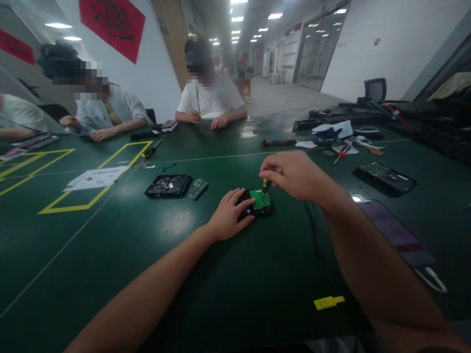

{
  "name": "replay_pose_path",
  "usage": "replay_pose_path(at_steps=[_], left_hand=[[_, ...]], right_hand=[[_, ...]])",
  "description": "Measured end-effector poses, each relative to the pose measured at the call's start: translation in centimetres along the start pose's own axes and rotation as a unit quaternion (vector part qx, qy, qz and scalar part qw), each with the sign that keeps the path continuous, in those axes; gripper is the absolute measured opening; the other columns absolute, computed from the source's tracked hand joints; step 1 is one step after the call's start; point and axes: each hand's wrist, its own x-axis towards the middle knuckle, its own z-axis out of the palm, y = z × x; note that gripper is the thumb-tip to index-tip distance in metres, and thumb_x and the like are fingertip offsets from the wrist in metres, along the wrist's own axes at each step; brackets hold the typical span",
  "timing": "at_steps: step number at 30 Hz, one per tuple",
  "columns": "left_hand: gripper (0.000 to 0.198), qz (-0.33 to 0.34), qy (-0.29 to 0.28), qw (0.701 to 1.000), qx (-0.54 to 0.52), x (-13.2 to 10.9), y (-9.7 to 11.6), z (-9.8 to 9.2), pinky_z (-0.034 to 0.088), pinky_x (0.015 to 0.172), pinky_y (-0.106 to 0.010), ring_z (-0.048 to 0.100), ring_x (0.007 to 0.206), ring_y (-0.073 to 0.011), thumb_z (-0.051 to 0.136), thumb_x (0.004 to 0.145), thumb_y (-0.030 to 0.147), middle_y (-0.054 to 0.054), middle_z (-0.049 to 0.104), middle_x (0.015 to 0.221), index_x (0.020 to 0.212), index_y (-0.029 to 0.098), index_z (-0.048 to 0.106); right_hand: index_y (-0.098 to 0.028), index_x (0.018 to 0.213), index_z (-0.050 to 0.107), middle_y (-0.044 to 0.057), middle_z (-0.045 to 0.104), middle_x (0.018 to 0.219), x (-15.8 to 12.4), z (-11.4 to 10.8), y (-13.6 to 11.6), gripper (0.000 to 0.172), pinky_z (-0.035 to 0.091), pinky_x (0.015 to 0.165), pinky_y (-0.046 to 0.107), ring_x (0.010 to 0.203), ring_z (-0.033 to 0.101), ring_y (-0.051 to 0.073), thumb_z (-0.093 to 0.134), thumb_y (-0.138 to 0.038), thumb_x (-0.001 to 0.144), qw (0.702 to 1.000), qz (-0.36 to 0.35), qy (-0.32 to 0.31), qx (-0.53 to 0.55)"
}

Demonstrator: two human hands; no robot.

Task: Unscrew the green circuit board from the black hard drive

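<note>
Two bare hands meet at one drive on the green worktop, between the middle and the near edge. The drive lies flat, its left part under the fingers of the left hand, its right part directly below the right hand. The green board on the drive faces up.

No brand can be made out on the drive. Print on the white sheet, toward the worktop's left edge, is too small to read, as is any marking on the yellow tag near the near edge. Dark brushed characters on the red poster on the wall are too blurred to read.

The left hand's fingers are spread, the thumb along the drive's near side and one finger over the board, clasping it against the worktop. The right hand pinches the yellow handle of a screwdriver between thumb and fingers; the shaft points down at the board, though whether the tip sits in a screw cannot be told.

Left of the hands lie an opened drive and a loose board, just beside each other.
</note>
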Motion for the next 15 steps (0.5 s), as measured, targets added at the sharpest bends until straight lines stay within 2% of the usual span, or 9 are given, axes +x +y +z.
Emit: replay_pose_path(at_steps=[6,10,15], left_hand=[[0.057,-0.003,-0.007,1.000,0.002,0.00,0.10,-0.15,0.030,0.126,-0.065,0.031,0.157,-0.0390,0.066,0.102,0.047,-0.012,0.034,0.170,0.154,0.031,0.053],[0.056,-0.003,-0.007,1.000,0.003,0.06,0.34,-0.40,0.030,0.127,-0.064,0.032,0.157,-0.0391,0.065,0.102,0.048,-0.013,0.035,0.169,0.153,0.029,0.054],[0.057,-0.006,-0.005,1.000,-0.002,0.05,0.27,-0.23,0.031,0.126,-0.066,0.032,0.157,-0.0397,0.067,0.100,0.047,-0.011,0.035,0.170,0.154,0.032,0.053]], right_hand=[[-0.018,0.103,0.078,0.008,0.080,0.100,-0.10,0.08,0.12,0.024,0.045,0.079,0.033,0.085,0.070,0.022,0.058,-0.019,0.091,1.000,-0.005,0.009,-0.018],[-0.017,0.102,0.079,0.009,0.079,0.095,0.02,0.19,-0.04,0.024,0.045,0.077,0.034,0.081,0.068,0.022,0.057,-0.022,0.092,0.999,0.012,0.011,-0.032],[-0.019,0.097,0.077,0.008,0.078,0.095,0.05,0.38,0.08,0.019,0.043,0.076,0.034,0.082,0.067,0.022,0.060,-0.026,0.094,0.999,-0.001,0.009,-0.038]])
